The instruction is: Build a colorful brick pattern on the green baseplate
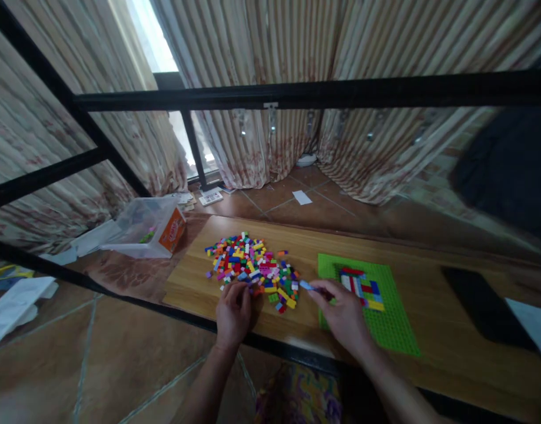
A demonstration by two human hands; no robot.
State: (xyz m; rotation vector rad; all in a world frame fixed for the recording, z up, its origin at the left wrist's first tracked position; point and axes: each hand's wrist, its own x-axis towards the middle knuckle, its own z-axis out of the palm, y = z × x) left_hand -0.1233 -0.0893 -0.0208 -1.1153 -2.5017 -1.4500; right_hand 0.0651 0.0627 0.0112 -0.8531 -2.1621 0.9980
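Note:
A pile of small toy bricks (244, 259) in many colours is spread over the left part of the wooden table. My left hand (233, 309) is at the pile's near edge, its fingers curled together; whatever they may hold is hidden. Between the thumb and fingertips of my right hand (341, 309) is a light blue brick (305, 285), held above the table just right of the pile. Beyond that hand lies a green baseplate (396, 306), partly covered by the hand. A block of red, white, blue and yellow bricks (362, 287) is built on it.
A clear plastic box (140, 250) with an orange label stands on the floor left of the table (270, 229). To the right, a dark flat object (484, 306) and a white sheet (533, 324) lie on the tabletop. A black metal rail (296, 94) crosses in front of the curtains.

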